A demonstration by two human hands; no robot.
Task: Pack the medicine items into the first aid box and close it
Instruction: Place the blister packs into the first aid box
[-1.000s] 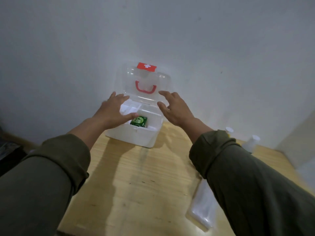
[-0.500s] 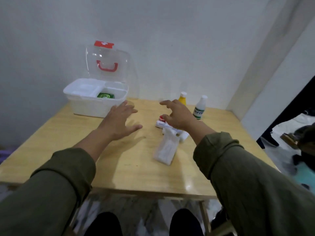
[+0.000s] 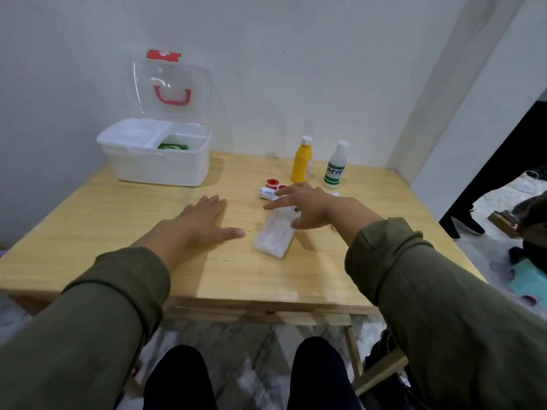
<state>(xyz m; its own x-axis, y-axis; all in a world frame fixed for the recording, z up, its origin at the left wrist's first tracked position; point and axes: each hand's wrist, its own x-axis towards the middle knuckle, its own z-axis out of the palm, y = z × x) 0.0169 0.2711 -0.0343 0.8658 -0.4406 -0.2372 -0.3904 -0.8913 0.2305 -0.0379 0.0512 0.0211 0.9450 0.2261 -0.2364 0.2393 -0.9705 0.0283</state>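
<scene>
The white first aid box (image 3: 159, 168) stands at the table's far left, its clear lid (image 3: 171, 87) with a red handle raised against the wall. A green packet (image 3: 172, 147) lies in its right compartment. My left hand (image 3: 204, 221) rests flat and open on the wood. My right hand (image 3: 302, 207) hovers with spread fingers over the far end of a clear plastic packet (image 3: 275, 235). Just beyond are a small white roll (image 3: 266, 193) and red tape rolls (image 3: 271, 182). A yellow bottle (image 3: 302, 159) and a white bottle with a green label (image 3: 336, 165) stand behind them.
The wooden table (image 3: 118, 220) sits in a corner, with white walls behind and to the left. Its front edge is near my knees. On the right, the floor holds clutter, and another person's dark legs and shoe (image 3: 470, 223) stand there.
The view pulled back from the box. Both hands left the box and moved right. The left hand settled flat on the table and the right hand lowered over the clear packet.
</scene>
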